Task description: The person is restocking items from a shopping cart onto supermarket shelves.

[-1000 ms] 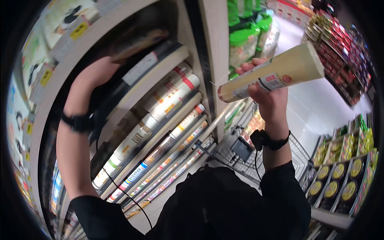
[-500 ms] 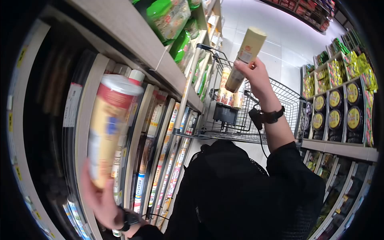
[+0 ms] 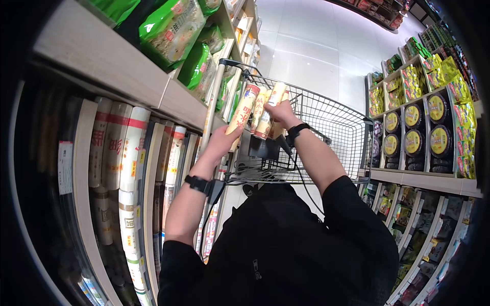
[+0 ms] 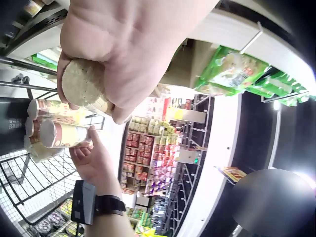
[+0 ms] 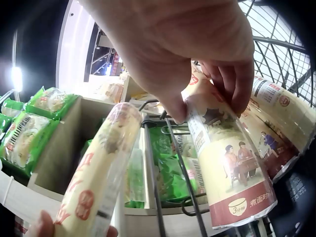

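Observation:
My left hand (image 3: 220,142) grips the lower end of a yellowish cylindrical noodle pack (image 3: 244,109) with a red band at its top, held over the cart's near left corner. In the left wrist view that pack's pale round end (image 4: 82,83) shows inside the curled fingers. My right hand (image 3: 284,113) pinches the upper part of another cylindrical pack (image 5: 232,158), which has a dark red band and a bowl picture at its lower end. More such packs (image 5: 286,108) lie close beside it in the cart.
The wire cart (image 3: 332,122) stands ahead of the body. Shelves of rolled packs (image 3: 127,153) run along the left, with green bags (image 3: 171,30) above. On the right, a display holds round yellow-labelled packs (image 3: 440,138).
The left hand has come from the left shelf to the cart, bringing a pack. The right hand has lowered its pack beside the others in the cart. The view has turned toward the cart.

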